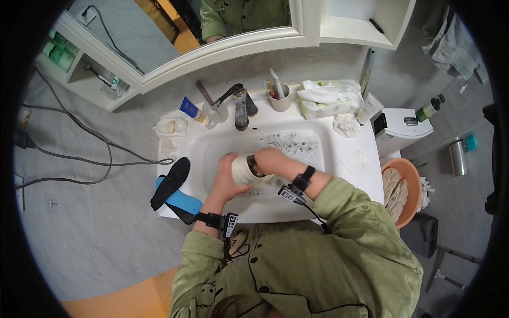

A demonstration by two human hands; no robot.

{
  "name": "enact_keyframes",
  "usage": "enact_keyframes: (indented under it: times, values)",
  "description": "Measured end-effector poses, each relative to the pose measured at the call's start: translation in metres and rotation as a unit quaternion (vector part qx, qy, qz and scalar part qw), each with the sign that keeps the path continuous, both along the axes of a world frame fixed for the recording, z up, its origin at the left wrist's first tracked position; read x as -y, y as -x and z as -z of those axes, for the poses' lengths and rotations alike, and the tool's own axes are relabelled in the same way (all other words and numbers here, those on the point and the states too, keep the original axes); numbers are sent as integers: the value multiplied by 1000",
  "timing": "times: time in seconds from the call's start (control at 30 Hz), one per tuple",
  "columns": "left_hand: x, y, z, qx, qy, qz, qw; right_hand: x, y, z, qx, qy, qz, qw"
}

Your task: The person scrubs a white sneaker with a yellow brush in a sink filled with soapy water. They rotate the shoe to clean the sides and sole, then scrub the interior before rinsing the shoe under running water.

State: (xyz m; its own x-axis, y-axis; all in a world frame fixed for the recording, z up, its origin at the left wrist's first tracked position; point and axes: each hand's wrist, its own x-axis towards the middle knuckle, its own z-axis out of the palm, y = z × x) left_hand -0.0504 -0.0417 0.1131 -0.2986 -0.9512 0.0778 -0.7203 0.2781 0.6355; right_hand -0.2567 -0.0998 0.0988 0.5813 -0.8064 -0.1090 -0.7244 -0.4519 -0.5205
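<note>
Over the soapy water of the white washbasin, my left hand grips a cream-coloured item that looks like a shoe, its dark opening turned to the right. The fingers of my right hand reach into that opening; whether they hold anything inside is hidden. Left of the bowl, a black insole lies across a blue insole, partly overhanging the basin's edge. A black lever faucet stands behind the bowl.
Along the back ledge stand a blue tube, a toothbrush cup, a tissue pack and a white tube. Crumpled tissue lies nearby. An orange bucket sits at right. Black cables hang at left.
</note>
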Motion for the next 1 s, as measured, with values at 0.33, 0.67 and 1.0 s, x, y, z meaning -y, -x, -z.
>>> enact_keyframes:
  times: [0.33,0.67,1.0]
  values:
    - [-5,2,-5,-15,-18,-17,1000,-6,2,-21,70,14,121,990]
    - [-6,5,-10,-13,-19,-25,999,-11,2,-27,133,30,148,980]
    - [-2,5,-5,6,-12,-30,999,-7,-6,10,166,67,191,965]
